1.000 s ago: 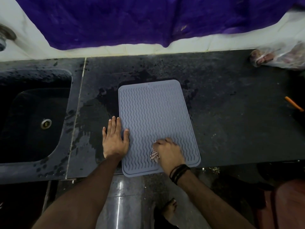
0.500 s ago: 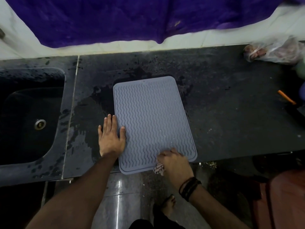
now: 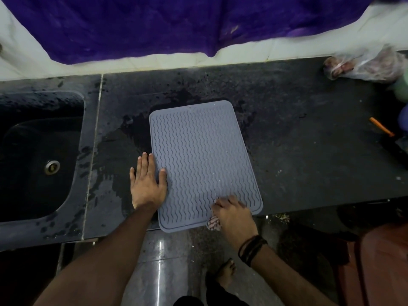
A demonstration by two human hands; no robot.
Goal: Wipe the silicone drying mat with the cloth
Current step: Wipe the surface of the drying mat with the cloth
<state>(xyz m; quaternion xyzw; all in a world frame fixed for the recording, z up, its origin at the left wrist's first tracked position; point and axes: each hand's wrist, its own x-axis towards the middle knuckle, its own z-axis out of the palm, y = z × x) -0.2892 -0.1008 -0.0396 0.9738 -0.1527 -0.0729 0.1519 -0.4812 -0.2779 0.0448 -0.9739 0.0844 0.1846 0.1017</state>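
A grey silicone drying mat [image 3: 201,155] with wavy ridges lies on the dark counter [image 3: 309,151], its near edge hanging a little over the counter's front. My left hand [image 3: 146,184] lies flat with straight fingers, mostly on the counter, thumb on the mat's left edge. My right hand [image 3: 234,215] grips a small striped cloth [image 3: 213,223] at the mat's near right corner. Most of the cloth is hidden under the hand.
A black sink [image 3: 37,155] with a metal drain [image 3: 52,167] is set in the counter at left, with wet patches between it and the mat. A plastic bag [image 3: 364,65] lies at the far right, an orange-handled tool [image 3: 382,127] below it. Purple fabric [image 3: 198,25] hangs behind.
My right hand with the cloth slid from the mat's lower middle toward its near right corner, and has now edged back up a little onto the mat. My left hand stays in place.
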